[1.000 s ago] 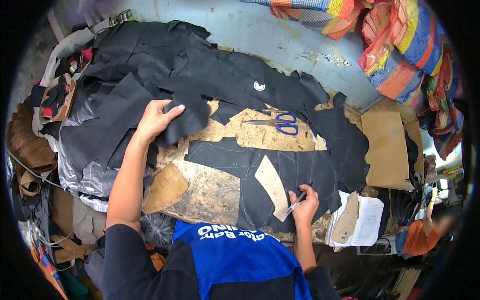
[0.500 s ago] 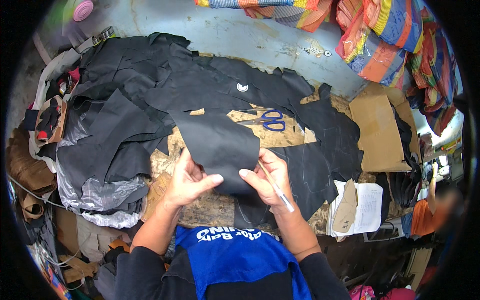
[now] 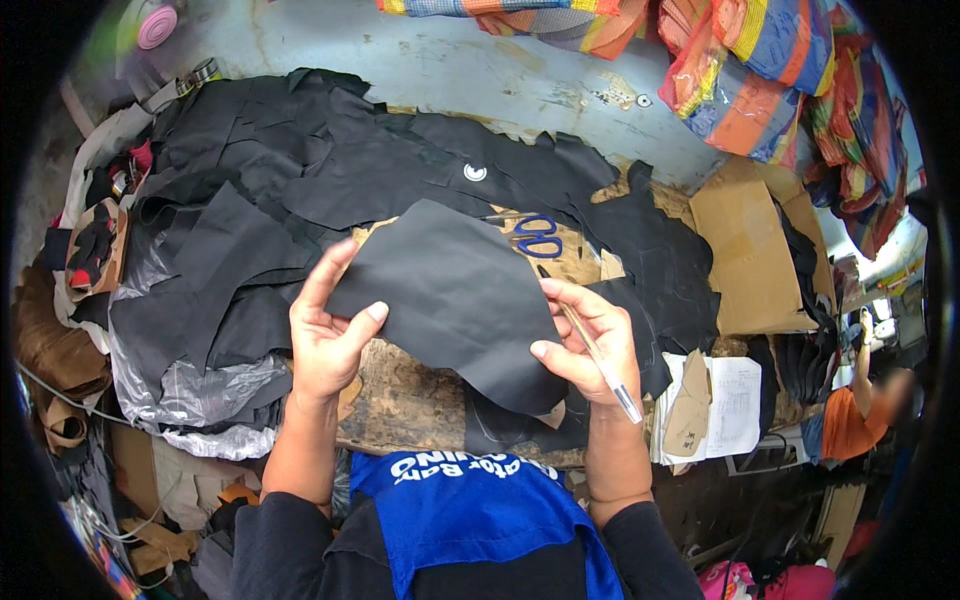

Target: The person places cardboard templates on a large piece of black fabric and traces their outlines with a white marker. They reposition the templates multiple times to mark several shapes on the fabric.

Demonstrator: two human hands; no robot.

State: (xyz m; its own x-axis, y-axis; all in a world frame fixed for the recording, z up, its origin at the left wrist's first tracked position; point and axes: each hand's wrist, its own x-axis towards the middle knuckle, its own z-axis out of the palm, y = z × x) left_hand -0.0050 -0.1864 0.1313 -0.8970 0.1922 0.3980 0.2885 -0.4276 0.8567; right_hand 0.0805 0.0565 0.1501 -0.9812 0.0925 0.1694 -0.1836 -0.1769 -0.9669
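Observation:
A piece of black leather-like sheet (image 3: 450, 300) is held up in front of me, tilted, between both hands. My left hand (image 3: 333, 325) grips its left edge, thumb on the upper face and fingers partly behind it. At the right edge, my right hand (image 3: 592, 340) pinches the sheet and also holds a clear-barrelled pen (image 3: 597, 358) slanting across the fingers. Beyond the sheet lie blue-handled scissors (image 3: 538, 236), blades partly covered by it. More black material (image 3: 440, 160) is spread over the wooden table (image 3: 395, 405), with pale outlines drawn on the right part.
Heaped black pieces and clear plastic (image 3: 200, 385) cover the left side. To the right are a cardboard box (image 3: 745, 255) and papers (image 3: 735, 405) under a brown card template (image 3: 688, 410). Colourful woven bags (image 3: 760, 90) hang at upper right. A person in orange (image 3: 850, 425) is farther right.
Both hands have moved apart and the sheet has been turned and spread flatter, its face now more toward me. The left hand has shifted left, the right hand slightly right with the pen.

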